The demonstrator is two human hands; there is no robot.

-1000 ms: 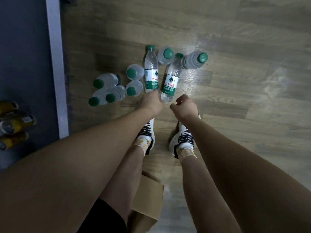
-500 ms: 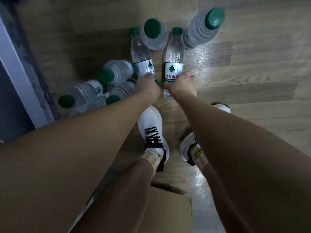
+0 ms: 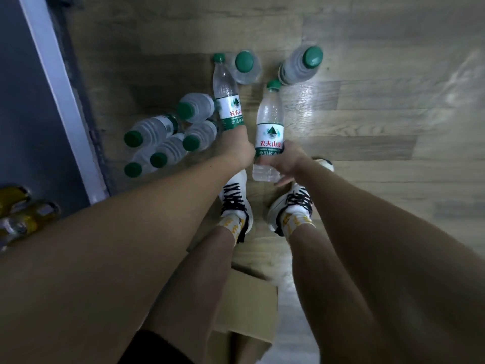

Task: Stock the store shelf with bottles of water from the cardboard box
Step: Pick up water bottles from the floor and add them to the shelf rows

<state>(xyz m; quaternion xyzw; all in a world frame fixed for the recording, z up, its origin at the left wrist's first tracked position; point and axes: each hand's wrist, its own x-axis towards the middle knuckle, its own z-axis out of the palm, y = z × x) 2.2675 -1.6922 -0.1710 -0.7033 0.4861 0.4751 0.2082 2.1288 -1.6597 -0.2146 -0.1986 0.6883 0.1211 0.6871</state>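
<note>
A person stood over a wood floor (image 3: 367, 127) w/ a water bottle in each hand, seen from a head-worn camera looking straight down. The left hand (image 3: 237, 147) was wrapped round the lower part of the left bottle (image 3: 227, 99); the fingers themselves were hidden under the fist. The right hand (image 3: 286, 161) gripped the right bottle (image 3: 269, 130) at the bottom of its label, fingers curled about it, the clear base sticking out below the hand. Both bottles pointed away from the person, green caps far end, near each other but apart. Five more bottles (image 3: 168, 137) stood clustered on the floor to the left, just beside the dark shelf base (image 3: 31, 101) w/ its pale edge strip. Two others (image 3: 273, 65) stood beyond the held pair. The cardboard box (image 3: 249, 311) sat behind the person's white shoes (image 3: 236, 198), partly hidden by the legs. Yellow-labelled bottles (image 3: 23, 216) lay at far left, blurred.
</note>
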